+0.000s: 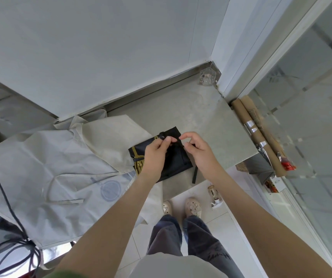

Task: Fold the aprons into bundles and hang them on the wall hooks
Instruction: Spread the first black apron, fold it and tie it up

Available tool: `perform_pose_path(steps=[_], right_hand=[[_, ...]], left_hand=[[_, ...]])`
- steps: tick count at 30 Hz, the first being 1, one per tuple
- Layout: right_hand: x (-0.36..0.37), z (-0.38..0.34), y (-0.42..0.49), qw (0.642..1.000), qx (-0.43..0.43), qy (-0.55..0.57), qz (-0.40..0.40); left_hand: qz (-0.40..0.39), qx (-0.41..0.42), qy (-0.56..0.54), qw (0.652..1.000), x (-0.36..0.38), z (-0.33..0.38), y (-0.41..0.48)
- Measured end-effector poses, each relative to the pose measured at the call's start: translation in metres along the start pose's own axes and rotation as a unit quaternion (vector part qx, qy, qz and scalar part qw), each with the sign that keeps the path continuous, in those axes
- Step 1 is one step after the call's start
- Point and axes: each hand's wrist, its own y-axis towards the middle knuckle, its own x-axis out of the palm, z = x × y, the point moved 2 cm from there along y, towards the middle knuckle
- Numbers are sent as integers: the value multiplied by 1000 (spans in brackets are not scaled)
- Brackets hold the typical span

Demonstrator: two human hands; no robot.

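Grey worktop by the white wall carries the folded dark apron, where left hand and right hand each pinch its black strap between fingers; a loose pinch could let the strap slacken and the apron spring open

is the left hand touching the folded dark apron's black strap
Touching: head view shows the left hand pinching the black strap over the folded dark apron.

Bare hands, faded dark jeans, beige perforated clogs, pale shirt hem.
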Motion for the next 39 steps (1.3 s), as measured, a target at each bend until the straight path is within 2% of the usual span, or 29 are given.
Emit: perform_pose_path(steps=[2, 7, 9, 11, 13, 15, 18, 21, 24, 26, 31, 35, 39], right_hand=[[-6, 5, 2, 998, 1, -60, 6], [-7, 12, 10, 988, -7, -153, 6], [-11, 16, 14, 979, -7, -205, 9], [-16, 22, 17, 963, -6, -268, 10], [-19, 25, 16, 953, -2, -303, 6], [-21, 23, 14, 952, 23, -306, -5], [-21, 10, 5, 970, 62, -234, -11], [-8, -1, -7, 996, 56, -71, -28], [10, -1, -12, 994, 27, 84, -59], [16, 3, -10, 993, 14, 99, -58], [23, 7, -1, 999, -11, -27, -39], [28, 5, 4, 983, -52, -169, -48], [30, 7, 5, 977, -34, -211, -25]], left_hand=[[11, -1, -32, 999, -6, 1, 1], [-69, -29, -140, 987, -9, -5, 4], [-82, -36, -87, 992, -14, -4, 8], [-73, -25, 42, 996, -19, -3, 12], [-73, -5, 148, 986, -21, -2, 16], [-84, 4, 194, 977, -20, -2, 17], [-76, 1, 234, 969, -18, -7, 18], [-65, 1, 215, 974, -15, -9, 18], [-67, 22, 195, 978, -12, -5, 14], [-56, 27, 188, 980, -10, -5, 11], [-61, 8, 158, 985, -5, -8, 7], [-75, 9, 201, 977, 0, -7, 5], [-113, 2, 228, 967, 7, -10, 5]])
